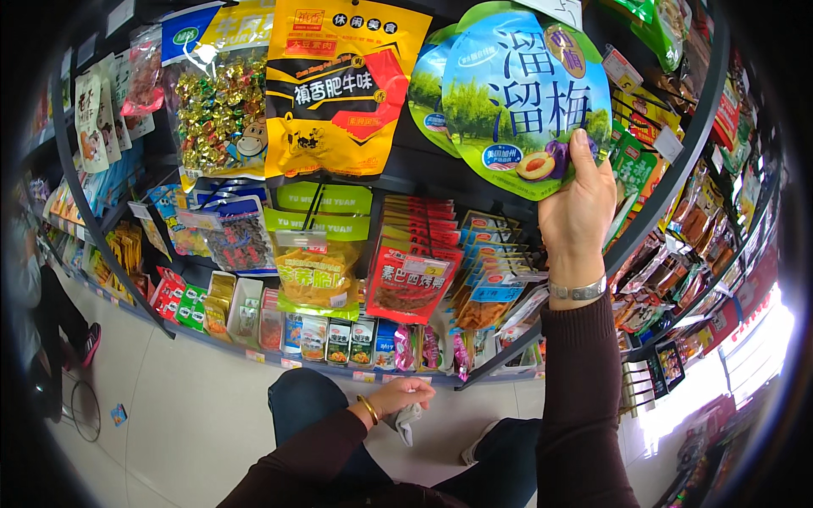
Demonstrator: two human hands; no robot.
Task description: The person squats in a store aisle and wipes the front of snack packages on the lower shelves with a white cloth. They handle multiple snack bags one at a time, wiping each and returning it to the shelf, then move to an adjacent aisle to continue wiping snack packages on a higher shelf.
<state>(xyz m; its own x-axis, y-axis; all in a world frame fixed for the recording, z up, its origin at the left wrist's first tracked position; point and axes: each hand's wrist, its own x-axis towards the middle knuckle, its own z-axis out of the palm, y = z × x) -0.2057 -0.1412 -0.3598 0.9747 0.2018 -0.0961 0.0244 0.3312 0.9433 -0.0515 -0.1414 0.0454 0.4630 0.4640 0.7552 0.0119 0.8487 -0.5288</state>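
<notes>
At the upper right, my right hand (581, 203) grips the lower edge of a blue-and-green pouch of dried plums (508, 95), thumb on its printed front. A matching pouch (432, 120) shows partly behind it on the left. Low in the middle, my left hand (400, 397) holds a crumpled grey-white cloth (406, 420) in front of my knees. Left of the plum pouch hang a yellow-and-black snack bag (343, 89) and a clear-fronted bag of gold-wrapped sweets (222, 108).
Dark shelving with a slanted metal post (673, 159) stands close to my right forearm. Lower hooks carry red snack packets (413, 279) and green-topped bags (317, 267). Small boxed packets line the bottom shelf (343, 340). A person's leg and shoe (92, 343) and a dropped blue packet (119, 414) are at left.
</notes>
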